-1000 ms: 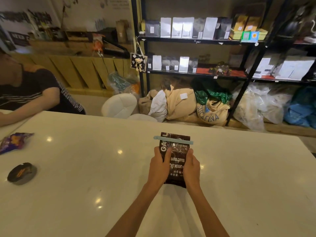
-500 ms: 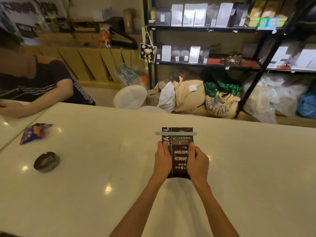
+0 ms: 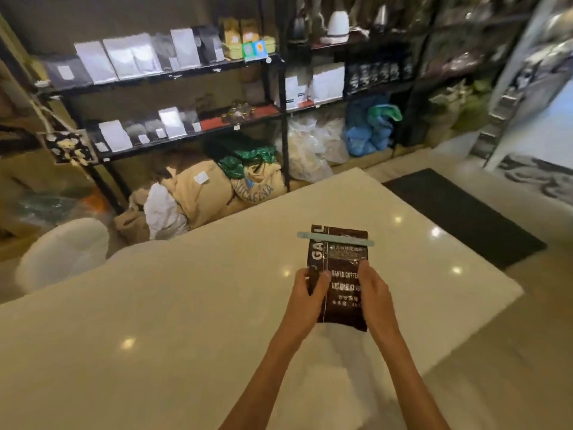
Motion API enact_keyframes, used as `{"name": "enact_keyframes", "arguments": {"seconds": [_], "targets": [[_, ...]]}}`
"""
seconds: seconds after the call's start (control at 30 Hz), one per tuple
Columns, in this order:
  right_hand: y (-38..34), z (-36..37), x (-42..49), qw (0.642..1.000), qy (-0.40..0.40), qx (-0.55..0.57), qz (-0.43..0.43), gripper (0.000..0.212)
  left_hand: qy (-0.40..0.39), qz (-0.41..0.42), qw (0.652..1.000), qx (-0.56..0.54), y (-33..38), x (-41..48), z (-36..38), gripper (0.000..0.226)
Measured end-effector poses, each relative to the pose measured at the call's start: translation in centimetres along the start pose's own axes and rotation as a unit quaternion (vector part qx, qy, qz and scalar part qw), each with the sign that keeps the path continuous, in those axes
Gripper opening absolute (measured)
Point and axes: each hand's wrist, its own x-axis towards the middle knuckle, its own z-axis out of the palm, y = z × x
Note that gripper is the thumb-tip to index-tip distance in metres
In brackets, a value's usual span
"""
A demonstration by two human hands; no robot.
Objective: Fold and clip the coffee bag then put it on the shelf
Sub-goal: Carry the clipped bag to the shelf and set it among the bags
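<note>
A dark brown coffee bag (image 3: 342, 274) with white lettering is held upright above the white table (image 3: 155, 305). A pale green clip (image 3: 335, 239) runs across its folded top. My left hand (image 3: 310, 290) grips the bag's left edge and my right hand (image 3: 373, 290) grips its right edge. Behind the table stands a black metal shelf (image 3: 173, 76) that carries white, grey and black bags on two levels.
Burlap sacks (image 3: 204, 193) and plastic bags lie on the floor under the shelf. A white round chair (image 3: 62, 252) stands at the left past the table's edge. To the right of the table a dark mat (image 3: 459, 212) covers the floor.
The view has swung to the right and tilted, so the seated person, snack packet and ashtray are out of sight. Both hands keep their hold on the clipped bag.
</note>
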Motion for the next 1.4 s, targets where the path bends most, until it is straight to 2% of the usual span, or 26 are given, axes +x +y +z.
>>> {"name": "enact_keyframes", "arguments": {"seconds": [0.1,0.3,0.37,0.43,0.53,0.63,0.83,1.07,1.17,1.23,1.33,1.4], "targets": [[-0.1,-10.4,-1.5,0.999,0.029,-0.014,-0.041,0.063,-0.048,0.029,0.998,0.010,0.6,0.4,10.3,0.030],[1.8,-32.0,-5.9,0.967,0.254,0.001,-0.033,0.026,-0.237,0.036,0.971,0.017,-0.9,-1.8,33.6,0.027],[3.0,-38.0,-7.1,0.949,0.313,0.010,-0.037,0.033,-0.293,0.032,0.955,0.020,-1.8,-2.5,40.0,0.035],[4.3,-43.4,-8.4,0.932,0.361,0.025,-0.032,0.032,-0.348,0.021,0.937,0.012,-2.4,-3.8,46.0,0.039],[5.5,-50.3,-8.4,0.909,0.414,0.034,-0.028,0.026,-0.421,0.040,0.906,0.010,-2.8,-4.3,53.9,0.026],[6.0,-55.1,-6.6,0.901,0.434,0.022,-0.014,0.028,-0.434,0.041,0.900,0.003,-3.3,-3.1,59.5,0.022],[6.3,-65.7,4.9,0.900,0.434,-0.031,-0.025,0.020,-0.414,0.060,0.908,0.002,-3.5,6.5,71.2,0.015],[0.1,-72.5,25.9,0.940,0.325,-0.077,-0.069,0.034,-0.289,0.108,0.951,-0.016,3.0,23.9,79.1,0.026],[-3.1,-72.4,35.7,0.959,0.249,-0.095,-0.092,0.043,-0.208,0.095,0.973,-0.043,6.5,31.2,79.4,0.026],[-4.7,-71.1,42.1,0.972,0.188,-0.092,-0.103,0.038,-0.153,0.102,0.982,-0.040,8.2,36.3,78.4,0.028],[-6.4,-67.9,51.8,0.984,0.100,-0.086,-0.119,0.046,-0.068,0.113,0.991,-0.037,10.2,44.1,76.1,0.035],[-7.2,-65.5,57.8,0.987,0.047,-0.082,-0.130,0.044,-0.026,0.114,0.992,-0.042,11.2,48.9,74.3,0.037]]}}
